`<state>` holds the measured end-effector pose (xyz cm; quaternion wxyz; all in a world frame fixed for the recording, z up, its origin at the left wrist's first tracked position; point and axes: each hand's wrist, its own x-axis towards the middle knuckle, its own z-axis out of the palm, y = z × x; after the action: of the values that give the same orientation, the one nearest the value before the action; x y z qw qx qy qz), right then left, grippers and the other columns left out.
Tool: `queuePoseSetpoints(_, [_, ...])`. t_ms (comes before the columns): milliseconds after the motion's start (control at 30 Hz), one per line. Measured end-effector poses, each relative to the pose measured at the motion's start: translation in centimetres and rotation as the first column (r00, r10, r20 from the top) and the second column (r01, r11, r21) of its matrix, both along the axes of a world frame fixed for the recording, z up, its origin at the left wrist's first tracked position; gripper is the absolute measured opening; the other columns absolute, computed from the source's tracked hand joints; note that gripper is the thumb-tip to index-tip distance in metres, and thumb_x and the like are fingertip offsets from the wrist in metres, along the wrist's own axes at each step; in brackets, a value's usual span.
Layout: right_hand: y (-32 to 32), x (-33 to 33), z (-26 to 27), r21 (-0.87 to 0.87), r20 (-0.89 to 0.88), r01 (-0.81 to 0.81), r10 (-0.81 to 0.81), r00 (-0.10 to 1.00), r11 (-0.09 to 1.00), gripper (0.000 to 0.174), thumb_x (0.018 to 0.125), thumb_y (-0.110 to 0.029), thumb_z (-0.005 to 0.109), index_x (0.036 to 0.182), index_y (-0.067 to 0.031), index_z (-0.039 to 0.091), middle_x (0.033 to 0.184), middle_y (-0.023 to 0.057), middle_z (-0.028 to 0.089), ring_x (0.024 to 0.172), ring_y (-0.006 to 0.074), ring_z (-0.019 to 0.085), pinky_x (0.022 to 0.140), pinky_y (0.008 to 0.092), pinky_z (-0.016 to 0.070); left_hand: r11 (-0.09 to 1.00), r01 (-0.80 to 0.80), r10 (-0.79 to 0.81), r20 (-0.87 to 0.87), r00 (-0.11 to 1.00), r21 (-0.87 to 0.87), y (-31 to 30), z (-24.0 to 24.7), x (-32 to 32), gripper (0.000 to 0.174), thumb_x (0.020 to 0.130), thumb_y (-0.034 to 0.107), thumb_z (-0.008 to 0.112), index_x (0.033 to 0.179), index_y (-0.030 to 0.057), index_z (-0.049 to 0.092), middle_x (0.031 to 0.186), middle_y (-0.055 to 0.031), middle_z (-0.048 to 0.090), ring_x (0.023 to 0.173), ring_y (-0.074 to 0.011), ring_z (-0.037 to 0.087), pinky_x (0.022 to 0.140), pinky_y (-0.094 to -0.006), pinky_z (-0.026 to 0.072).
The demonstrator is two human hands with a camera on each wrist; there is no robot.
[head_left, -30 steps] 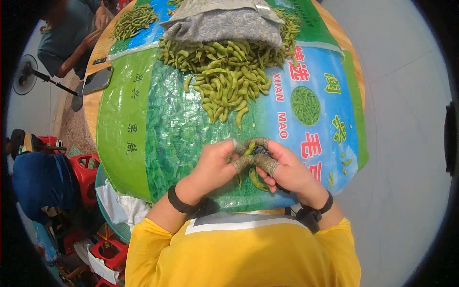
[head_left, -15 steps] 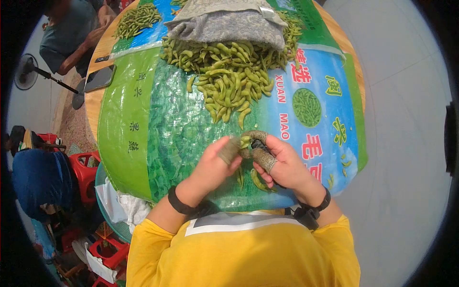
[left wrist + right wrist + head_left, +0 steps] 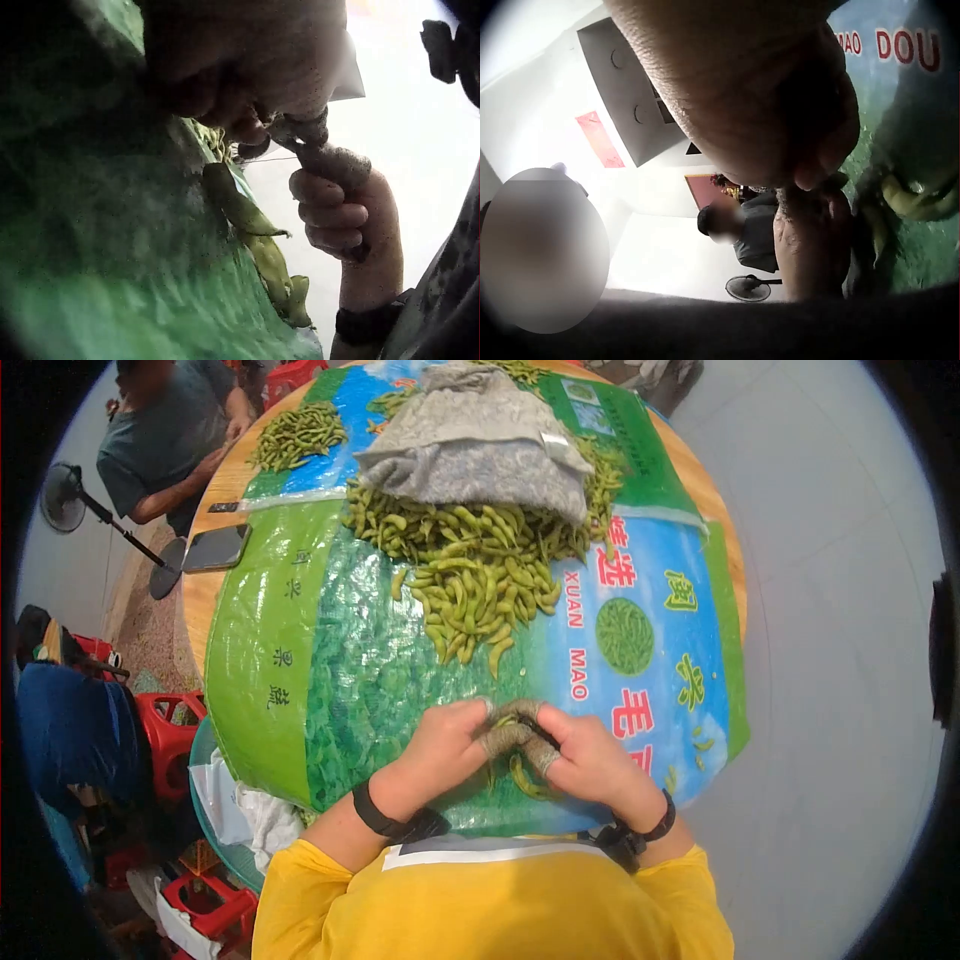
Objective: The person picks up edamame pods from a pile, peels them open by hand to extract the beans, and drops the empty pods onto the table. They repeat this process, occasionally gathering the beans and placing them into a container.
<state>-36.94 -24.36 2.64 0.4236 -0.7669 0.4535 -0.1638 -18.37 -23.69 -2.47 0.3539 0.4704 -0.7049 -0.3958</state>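
Observation:
In the head view, my left hand [image 3: 445, 745] and right hand [image 3: 598, 760] meet over the printed sacking, with tape wrapped round thumbs and forefingers. My left fingertips pinch a green soybean pod [image 3: 508, 720], mostly covered by the fingers. My right hand curls round a small black tool; its kind cannot be told, and it is largely hidden. Just below the hands lie a curved pod [image 3: 528, 780] and a thinner one [image 3: 491, 776]. Loose pods [image 3: 244, 210] also show beneath my left hand in the left wrist view. Farther out is a large heap of pods [image 3: 470, 595].
A grey cloth [image 3: 470, 440] covers the heap's back. A smaller pod pile [image 3: 298, 435] and a phone [image 3: 216, 548] are at the table's left. Another person [image 3: 165, 435] sits beyond, near a fan [image 3: 63, 498]. Red stools [image 3: 172, 740] and a green basin [image 3: 203, 780] stand lower left.
The hands have come closer together, with the fingertips now meeting round the pod. The head view has tilted, so table and hands appear lower in it. The heap looks unchanged.

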Motion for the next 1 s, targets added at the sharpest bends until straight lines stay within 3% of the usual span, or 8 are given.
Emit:
queuePoseSetpoints(67, [-0.1, -0.3, 0.6, 0.104, -0.095, -0.024, 0.034, 0.995, 0.994, 0.038, 0.083, -0.014, 0.053, 0.121, -0.0110, 0.049, 0.088, 0.0169, 0.062, 0.078, 0.0351, 0.062, 0.066, 0.0354, 0.0492, 1.000, 0.025, -0.025, 0.051, 0.998, -0.002, -0.1, -0.5, 0.5, 0.026, 0.080, 0.030, 0.065, 0.082, 0.0037, 0.060, 0.071, -0.0159, 0.059, 0.064, -0.0359, 0.056, 0.055, -0.0368, 0.0450])
queuePoseSetpoints(267, [-0.4, 0.8, 0.6, 0.028, -0.112, 0.000, 0.003, 0.994, 1.000, 0.036, 0.083, -0.013, 0.054, 0.119, -0.0097, 0.051, 0.086, 0.0146, 0.063, 0.074, 0.0294, 0.064, 0.065, 0.0337, 0.0490, 0.928, 0.084, 0.002, -0.230, 0.973, 0.362, 0.0, -0.1, 0.5, 0.019, 0.085, 0.023, 0.060, 0.084, 0.0038, 0.060, 0.071, -0.0087, 0.060, 0.061, -0.0162, 0.056, 0.056, -0.0295, 0.0442])
queuePoseSetpoints(367, [-0.7, 2.0, 0.0, 0.004, 0.128, 0.156, -0.155, 0.980, 0.988, 0.033, 0.083, -0.021, 0.058, 0.112, -0.0070, 0.051, 0.085, 0.0186, 0.063, 0.076, 0.0371, 0.062, 0.066, 0.0397, 0.0501, 0.873, 0.072, 0.173, -0.446, 0.878, 0.482, -0.2, 0.4, 0.4, 0.015, 0.088, 0.018, 0.055, 0.089, 0.0043, 0.060, 0.072, -0.0012, 0.058, 0.065, -0.0078, 0.052, 0.058, -0.0245, 0.0431])
queuePoseSetpoints(533, [-1.0, 2.0, -1.5, 0.016, 0.079, 0.230, -0.230, 0.970, 0.973, 0.037, 0.079, -0.024, 0.067, 0.104, 0.0003, 0.054, 0.083, 0.0141, 0.064, 0.074, 0.0262, 0.065, 0.067, 0.0332, 0.0503, 0.801, 0.137, 0.316, -0.607, 0.729, 0.582, -0.2, 1.1, 0.1, 0.013, 0.089, 0.011, 0.047, 0.090, 0.0040, 0.058, 0.073, 0.0030, 0.053, 0.063, -0.0057, 0.047, 0.056, -0.0206, 0.0385])
queuePoseSetpoints(767, [-1.1, 1.5, -2.4, -0.091, 0.125, 0.322, -0.309, 0.943, 0.943, 0.030, 0.075, -0.018, 0.068, 0.098, -0.0012, 0.057, 0.080, 0.0172, 0.063, 0.071, 0.0301, 0.064, 0.063, 0.0335, 0.0492, 0.774, 0.218, 0.212, -0.567, 0.796, 0.595, -0.1, 0.2, 0.4, 0.020, 0.090, 0.013, 0.044, 0.098, 0.0046, 0.060, 0.072, 0.0030, 0.051, 0.059, -0.0051, 0.042, 0.052, -0.0194, 0.0335])
queuePoseSetpoints(867, [-1.5, -0.4, -0.7, -0.189, 0.010, 0.305, -0.309, 0.951, 0.933, 0.024, 0.076, -0.018, 0.069, 0.090, -0.0014, 0.059, 0.068, 0.0090, 0.061, 0.062, 0.0133, 0.057, 0.060, 0.0274, 0.0463, 0.784, 0.065, 0.378, -0.558, 0.738, 0.617, 0.0, 1.0, 0.5, 0.021, 0.087, 0.012, 0.045, 0.102, 0.0063, 0.059, 0.070, 0.0009, 0.052, 0.053, -0.0053, 0.038, 0.047, -0.0178, 0.0295])
queuePoseSetpoints(933, [-2.7, -2.1, 2.0, 0.129, -0.393, -0.224, 0.257, 0.883, 0.966, 0.023, 0.076, -0.022, 0.067, 0.084, -0.0019, 0.060, 0.065, 0.0122, 0.060, 0.062, 0.0168, 0.059, 0.059, 0.0294, 0.0465, 0.739, 0.087, 0.428, -0.565, 0.706, 0.668, -0.4, 1.2, 1.0, 0.024, 0.088, 0.011, 0.042, 0.103, 0.0059, 0.059, 0.070, 0.0003, 0.052, 0.052, -0.0058, 0.037, 0.045, -0.0179, 0.0280])
queuePoseSetpoints(1000, [-3.4, -1.4, 0.8, 0.108, -0.360, -0.133, 0.163, 0.919, 0.985, 0.026, 0.076, -0.027, 0.067, 0.077, -0.0019, 0.060, 0.066, 0.0148, 0.060, 0.063, 0.0257, 0.061, 0.059, 0.0328, 0.0469, 0.752, 0.105, 0.406, -0.583, 0.704, 0.650, -0.3, 0.6, 0.8, 0.025, 0.089, 0.010, 0.039, 0.104, 0.0051, 0.058, 0.070, -0.0006, 0.052, 0.051, -0.0057, 0.037, 0.043, -0.0184, 0.0269])
